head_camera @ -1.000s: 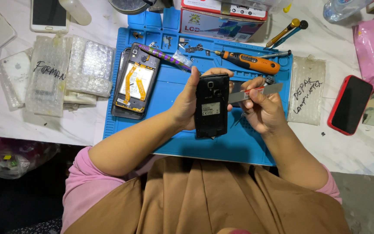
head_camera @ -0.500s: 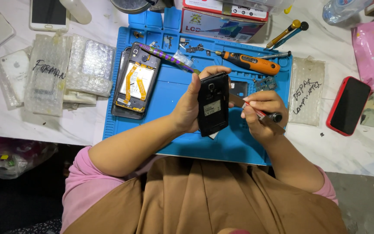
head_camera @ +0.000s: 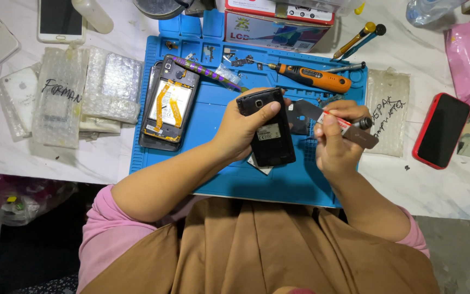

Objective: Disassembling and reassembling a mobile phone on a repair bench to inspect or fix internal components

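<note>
Now the left hand [head_camera: 244,128] grips a small black phone [head_camera: 267,129] with its back cover off, fingers curled behind it and the thumb pressed across its upper face; the phone is raised above the blue work mat [head_camera: 213,158], tilted slightly, its top toward the far edge. A second ago the same phone sat more upright and lower between both hands; since then it has leaned over a little and the label inside its back is easier to see. The right hand [head_camera: 335,139] is closed around a slim screwdriver [head_camera: 344,123] with a white and red shaft and a dark cap, held crosswise just beside the phone's right edge. Earlier that hand also touched the phone with a flat grey tool; now it stands a little apart from it, and a flat grey piece [head_camera: 361,137] shows under its fingers, though I cannot tell whether they pinch it. A dark cover plate [head_camera: 300,116] lies on the mat between phone and right hand. To the left on the mat rests an opened phone [head_camera: 168,103] with orange ribbon cables, unmoved. An orange electric screwdriver [head_camera: 314,79] lies at the mat's far edge, and a red phone [head_camera: 440,130] lies on the white table well to the right.
</note>
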